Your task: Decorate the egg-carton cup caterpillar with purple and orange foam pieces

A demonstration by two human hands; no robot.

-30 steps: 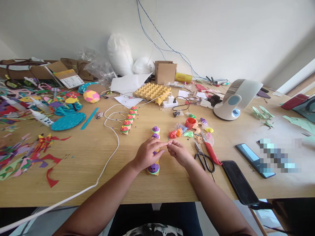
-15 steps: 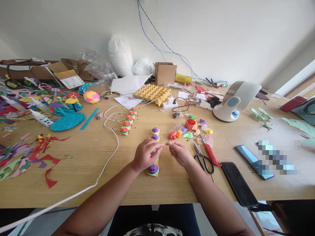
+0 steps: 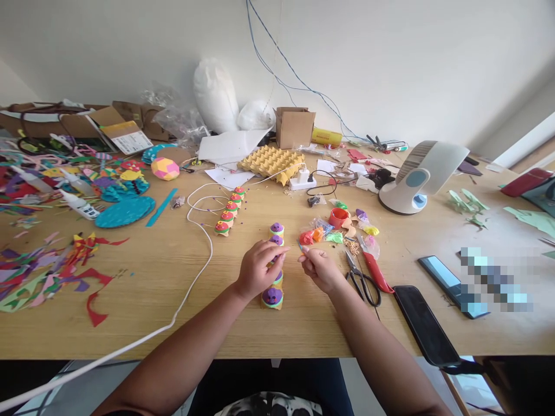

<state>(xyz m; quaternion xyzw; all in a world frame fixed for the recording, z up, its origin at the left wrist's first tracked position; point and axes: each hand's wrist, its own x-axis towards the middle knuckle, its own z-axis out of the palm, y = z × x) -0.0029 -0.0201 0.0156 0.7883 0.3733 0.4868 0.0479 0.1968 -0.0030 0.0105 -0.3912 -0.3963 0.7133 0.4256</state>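
Purple craft row (image 3: 273, 296), left hand (image 3: 259, 268) touching

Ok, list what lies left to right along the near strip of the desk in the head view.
Coloured paper scraps → left hand → right hand → scissors → black phone.

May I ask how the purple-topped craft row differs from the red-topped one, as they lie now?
The purple-topped row has purple caps and lies partly under the left hand; the red-topped row has red caps and lies untouched, slanted, farther back-left. Both are lines of small round cups.
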